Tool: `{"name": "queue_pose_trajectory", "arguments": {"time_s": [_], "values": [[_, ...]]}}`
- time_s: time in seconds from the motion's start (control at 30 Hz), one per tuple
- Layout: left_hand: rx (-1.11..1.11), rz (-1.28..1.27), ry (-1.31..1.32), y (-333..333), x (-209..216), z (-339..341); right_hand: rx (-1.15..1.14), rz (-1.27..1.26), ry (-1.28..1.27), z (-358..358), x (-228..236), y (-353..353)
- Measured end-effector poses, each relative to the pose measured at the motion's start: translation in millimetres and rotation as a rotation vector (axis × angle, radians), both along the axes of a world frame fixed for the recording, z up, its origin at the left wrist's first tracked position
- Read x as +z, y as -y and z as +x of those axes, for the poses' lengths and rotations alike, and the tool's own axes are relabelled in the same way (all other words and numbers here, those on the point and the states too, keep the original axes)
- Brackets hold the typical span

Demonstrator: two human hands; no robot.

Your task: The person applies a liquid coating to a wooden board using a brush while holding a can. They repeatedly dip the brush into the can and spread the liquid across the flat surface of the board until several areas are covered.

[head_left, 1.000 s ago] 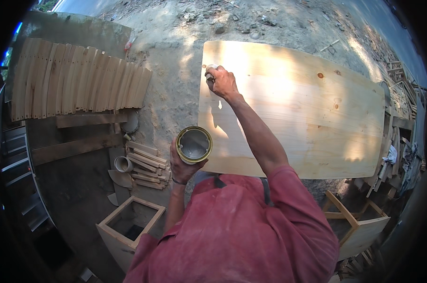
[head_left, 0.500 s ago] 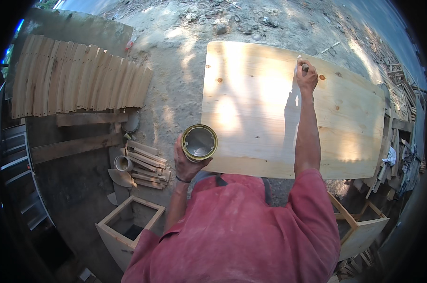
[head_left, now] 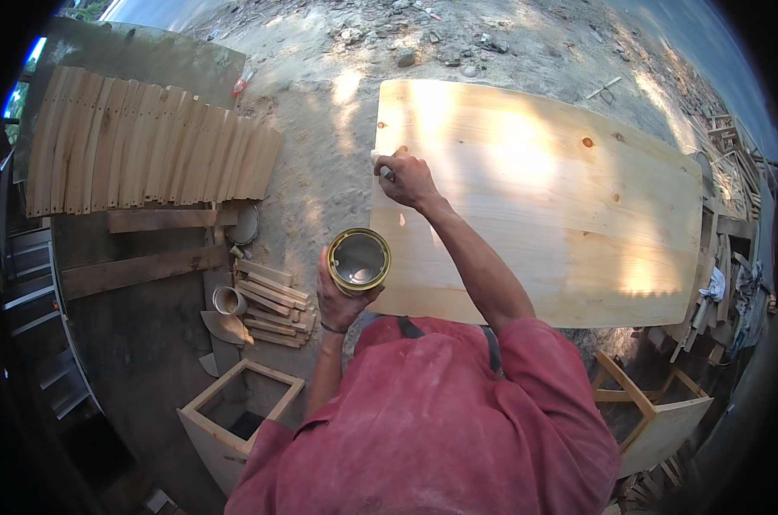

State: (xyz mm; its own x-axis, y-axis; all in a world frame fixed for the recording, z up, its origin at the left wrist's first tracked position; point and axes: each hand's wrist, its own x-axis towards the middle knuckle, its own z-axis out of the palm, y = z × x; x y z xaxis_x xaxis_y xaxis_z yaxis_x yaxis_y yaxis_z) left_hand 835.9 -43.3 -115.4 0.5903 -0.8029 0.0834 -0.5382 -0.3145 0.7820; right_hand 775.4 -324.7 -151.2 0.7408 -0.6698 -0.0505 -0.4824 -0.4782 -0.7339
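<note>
My left hand is wrapped round an open round can with a yellowish rim and a little clear-looking liquid inside. It is held just off the near left corner of a pale wooden panel. My right hand is closed on what looks like a paintbrush. The handle's end pokes out of the fist, and a whitish tip shows at the panel's left edge. Most of the brush is hidden by the fingers. My right forearm reaches across the panel.
Wooden slats lie in a row at the far left. Below them are short wood offcuts, a small cup and a wooden box frame. Another wooden frame stands at the right, near scrap wood.
My right hand has swept the brush leftward across the panel, from its far right part to the left edge. The can in my left hand has barely moved.
</note>
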Motion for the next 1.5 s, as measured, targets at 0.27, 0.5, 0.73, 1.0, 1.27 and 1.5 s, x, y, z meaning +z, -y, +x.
{"name": "queue_pose_trajectory", "arguments": {"time_s": [0.27, 0.5, 0.73, 1.0, 1.27, 1.5], "values": [[-0.168, -0.051, -0.029, 34, 2, 1, -0.772, 0.684, 0.731, -220, -46, 85], [-0.188, -0.016, -0.043, 46, 2, -5, -1.109, 0.260, 0.523, -435, -41, 147], [-0.156, -0.060, -0.035, 34, -9, 2, -0.974, -0.649, -0.489, -424, -21, 182], [-0.065, -0.020, 0.009, 7, -19, 12, -0.743, -0.488, -0.674, -281, -27, 98], [-0.065, -0.040, -0.015, 6, -19, 29, -0.413, -0.411, -0.263, -97, -15, 11], [-0.026, -0.083, 0.022, -2, -3, 41, -0.077, -0.141, 0.012, 1, -11, -63]]}}
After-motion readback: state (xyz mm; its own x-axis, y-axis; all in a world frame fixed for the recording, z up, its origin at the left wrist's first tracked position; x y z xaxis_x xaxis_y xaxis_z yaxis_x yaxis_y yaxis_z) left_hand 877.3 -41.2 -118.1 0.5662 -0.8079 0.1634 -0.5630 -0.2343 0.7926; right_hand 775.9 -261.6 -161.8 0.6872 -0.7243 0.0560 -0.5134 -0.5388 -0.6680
